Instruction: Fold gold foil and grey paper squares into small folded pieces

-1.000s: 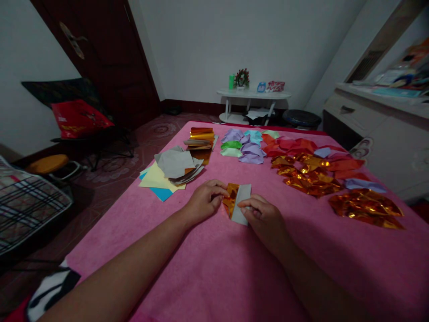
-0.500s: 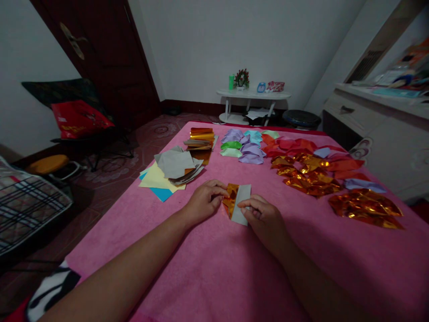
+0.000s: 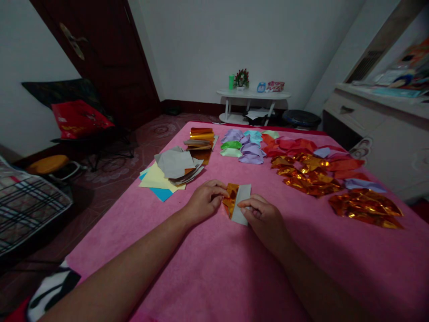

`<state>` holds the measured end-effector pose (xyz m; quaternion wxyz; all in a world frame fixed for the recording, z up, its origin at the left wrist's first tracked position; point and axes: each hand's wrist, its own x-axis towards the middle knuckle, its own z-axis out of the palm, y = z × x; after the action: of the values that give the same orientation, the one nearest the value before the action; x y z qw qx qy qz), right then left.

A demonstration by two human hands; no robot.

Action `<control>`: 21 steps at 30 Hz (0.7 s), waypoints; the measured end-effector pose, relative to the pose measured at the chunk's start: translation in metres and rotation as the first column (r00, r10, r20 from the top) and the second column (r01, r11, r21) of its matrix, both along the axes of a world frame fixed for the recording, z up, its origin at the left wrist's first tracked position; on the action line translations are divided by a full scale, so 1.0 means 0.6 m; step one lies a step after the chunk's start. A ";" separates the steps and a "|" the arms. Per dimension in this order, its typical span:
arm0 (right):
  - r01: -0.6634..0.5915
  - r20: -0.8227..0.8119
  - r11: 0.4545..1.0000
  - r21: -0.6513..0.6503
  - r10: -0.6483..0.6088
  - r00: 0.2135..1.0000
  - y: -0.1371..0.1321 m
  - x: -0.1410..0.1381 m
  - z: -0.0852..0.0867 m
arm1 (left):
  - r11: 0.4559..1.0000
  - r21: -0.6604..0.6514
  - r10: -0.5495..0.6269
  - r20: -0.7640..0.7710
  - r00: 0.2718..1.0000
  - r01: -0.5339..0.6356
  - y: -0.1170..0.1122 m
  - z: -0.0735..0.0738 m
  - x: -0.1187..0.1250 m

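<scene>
A small piece of gold foil paper with a grey-white back (image 3: 237,202) lies partly folded on the pink cloth (image 3: 208,268) in the middle of the table. My left hand (image 3: 203,201) pinches its left gold edge with curled fingers. My right hand (image 3: 263,217) presses and pinches its right, white side. Both hands rest on the cloth.
A stack of flat sheets, yellow, blue, grey and gold (image 3: 174,170), lies at the left. Folded purple, green and red paper pieces (image 3: 248,147) sit at the back, several folded gold ones (image 3: 311,174) at the right. A white side table (image 3: 253,96) stands behind; a cabinet (image 3: 375,129) at the right.
</scene>
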<state>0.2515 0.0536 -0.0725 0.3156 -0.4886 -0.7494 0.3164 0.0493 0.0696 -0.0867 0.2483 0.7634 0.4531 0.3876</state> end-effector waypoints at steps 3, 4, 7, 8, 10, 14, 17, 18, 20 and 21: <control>0.007 -0.003 1.000 0.005 -0.007 1.000 0.000 0.001 0.000 | 1.000 -0.003 -0.001 -0.005 1.000 0.001 0.000 0.001 0.000; 0.008 -0.004 1.000 0.006 -0.008 1.000 0.000 0.001 0.000 | 1.000 -0.004 0.001 -0.006 1.000 -0.001 -0.001 0.001 0.000; 0.008 0.002 1.000 0.010 -0.008 1.000 0.001 0.002 -0.004 | 1.000 -0.007 0.002 -0.009 1.000 -0.002 -0.001 0.000 -0.001; 0.005 0.006 1.000 0.013 -0.005 1.000 0.002 0.002 -0.005 | 1.000 -0.007 0.002 -0.008 1.000 -0.002 -0.001 0.000 -0.001; 0.001 0.013 1.000 0.020 -0.002 1.000 0.003 0.003 -0.007 | 1.000 -0.006 0.002 -0.006 1.000 -0.002 -0.001 0.000 -0.001; -0.007 0.009 1.000 0.022 0.007 1.000 0.002 0.003 -0.005 | 1.000 -0.002 0.005 -0.006 1.000 -0.005 -0.001 0.000 -0.001; -0.009 0.008 1.000 0.022 0.009 1.000 0.001 0.004 -0.004 | 1.000 -0.004 0.005 -0.012 1.000 -0.005 -0.001 0.001 -0.001; -0.010 0.008 1.000 0.022 0.010 1.000 0.001 0.004 -0.005 | 1.000 -0.004 0.004 -0.015 1.000 -0.004 -0.001 0.001 -0.001; -0.014 0.006 1.000 0.020 0.014 1.000 0.001 0.004 -0.007 | 1.000 -0.004 0.006 -0.019 1.000 -0.007 -0.001 0.002 -0.001; -0.015 0.006 1.000 0.020 0.015 1.000 0.001 0.004 -0.008 | 1.000 -0.004 0.007 -0.022 1.000 -0.007 -0.001 0.003 0.000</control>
<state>0.2540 0.0543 -0.0771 0.3159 -0.4806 -0.7572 0.3098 0.0490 0.0688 -0.0851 0.2434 0.7655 0.4594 0.3791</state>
